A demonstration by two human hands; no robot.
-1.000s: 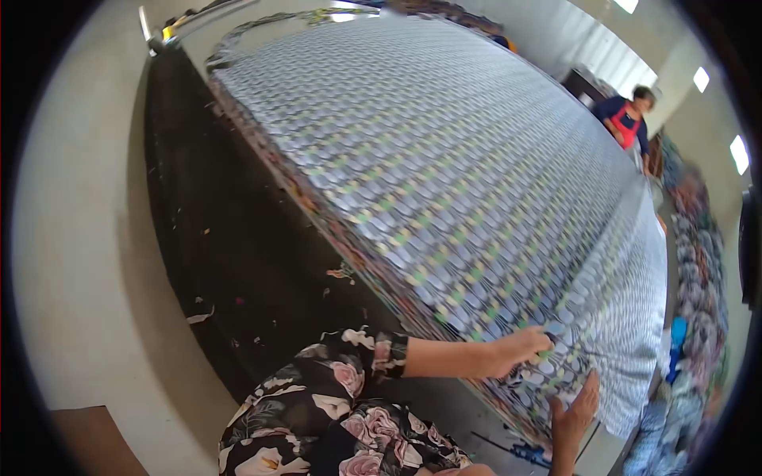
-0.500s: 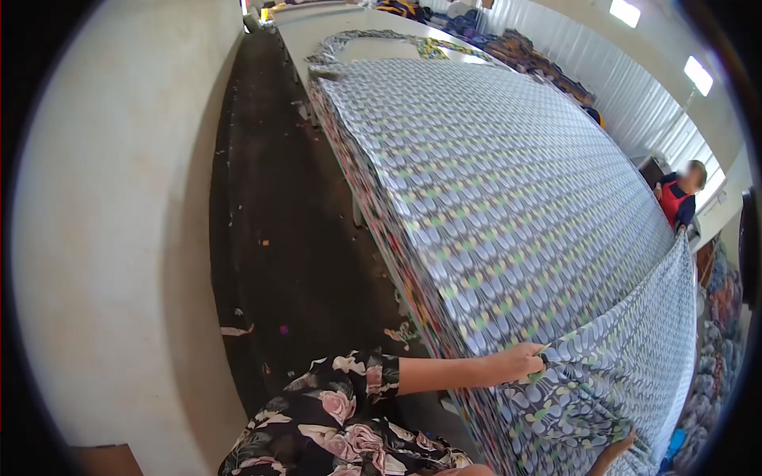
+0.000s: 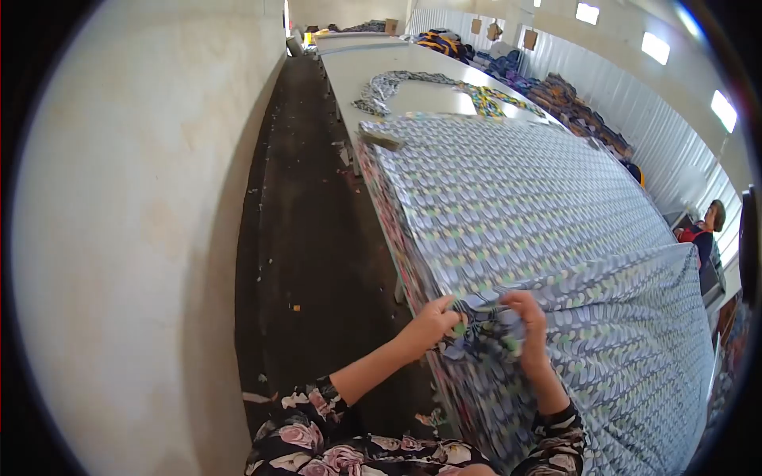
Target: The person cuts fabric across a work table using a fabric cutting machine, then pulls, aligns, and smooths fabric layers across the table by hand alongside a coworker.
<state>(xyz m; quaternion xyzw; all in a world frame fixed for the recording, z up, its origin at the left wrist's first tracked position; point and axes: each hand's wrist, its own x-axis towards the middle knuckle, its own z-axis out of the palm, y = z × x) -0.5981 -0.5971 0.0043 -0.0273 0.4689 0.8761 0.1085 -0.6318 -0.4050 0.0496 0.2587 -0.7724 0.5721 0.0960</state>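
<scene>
I see the left hand [image 3: 435, 324] clenched on the gathered edge of the patterned fabric sheet [image 3: 548, 230], thumb pressing over fingers. Right hand [image 3: 533, 333] just beside it, fingers curled at the bunched cloth; can't tell if it's gripping. Left forearm angles forward and right, right forearm points up, wrist bent. Sheet lies spread over the long table [image 3: 349, 67].
</scene>
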